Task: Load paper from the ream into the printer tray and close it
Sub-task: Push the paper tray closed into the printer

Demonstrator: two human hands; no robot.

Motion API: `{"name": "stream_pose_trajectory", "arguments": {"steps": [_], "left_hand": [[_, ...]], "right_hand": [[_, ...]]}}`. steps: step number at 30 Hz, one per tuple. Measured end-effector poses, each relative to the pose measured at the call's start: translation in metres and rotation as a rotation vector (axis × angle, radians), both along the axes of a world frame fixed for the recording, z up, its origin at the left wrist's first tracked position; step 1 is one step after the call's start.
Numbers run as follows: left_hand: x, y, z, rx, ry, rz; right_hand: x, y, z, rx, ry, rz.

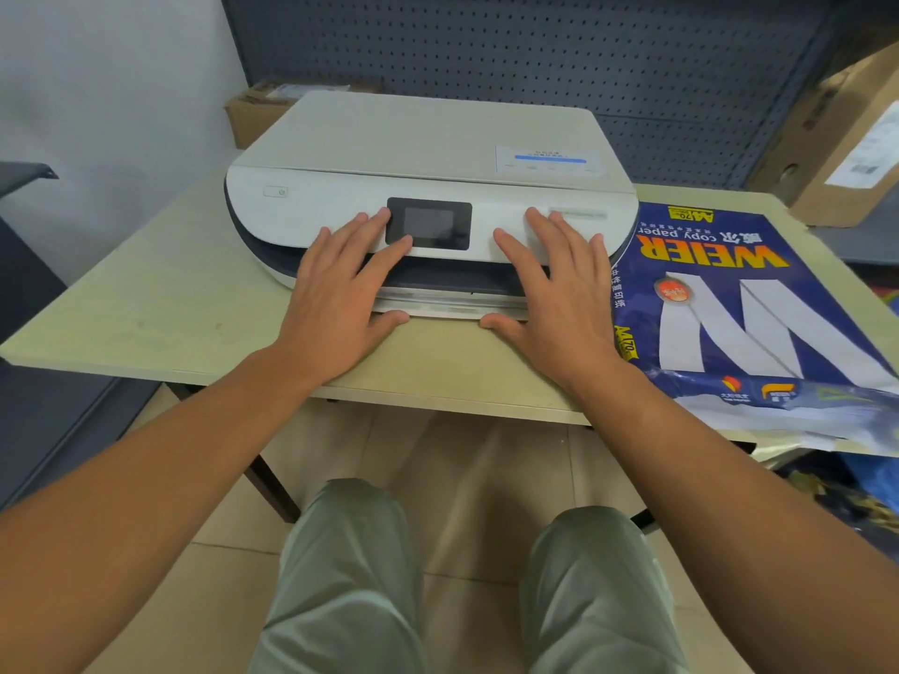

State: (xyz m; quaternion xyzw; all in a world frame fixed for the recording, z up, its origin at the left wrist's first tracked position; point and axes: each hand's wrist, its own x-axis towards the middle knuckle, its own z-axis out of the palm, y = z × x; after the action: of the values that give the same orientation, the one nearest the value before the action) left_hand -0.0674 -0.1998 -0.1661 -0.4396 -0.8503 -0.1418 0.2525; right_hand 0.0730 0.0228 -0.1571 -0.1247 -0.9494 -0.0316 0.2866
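Observation:
A white printer (428, 148) with a dark screen (429, 223) sits on a pale wooden table (160, 304). Its paper tray (447, 307) shows as a thin light edge at the bottom front, nearly flush with the body. My left hand (340, 294) lies flat against the printer's front left, fingers spread, thumb at the tray's edge. My right hand (554, 289) mirrors it on the front right, thumb also at the tray edge. Neither hand holds anything. To the right lies the blue ream of copy paper (739, 304), its wrapper torn open at the near end.
A perforated dark panel (535, 51) stands behind the printer. Cardboard boxes sit at the back left (253, 114) and far right (846, 138). The table's front edge (438, 401) is just above my knees. A dark shelf edge (24, 172) juts in at the left.

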Motion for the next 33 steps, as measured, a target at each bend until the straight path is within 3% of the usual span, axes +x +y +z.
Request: {"name": "stream_pose_trajectory", "arguments": {"steps": [33], "left_hand": [[-0.0049,0.0006,-0.0029,0.056,0.088,0.031]], "right_hand": [[-0.0044,-0.0001,-0.0069,0.005,0.131,0.003]]}}
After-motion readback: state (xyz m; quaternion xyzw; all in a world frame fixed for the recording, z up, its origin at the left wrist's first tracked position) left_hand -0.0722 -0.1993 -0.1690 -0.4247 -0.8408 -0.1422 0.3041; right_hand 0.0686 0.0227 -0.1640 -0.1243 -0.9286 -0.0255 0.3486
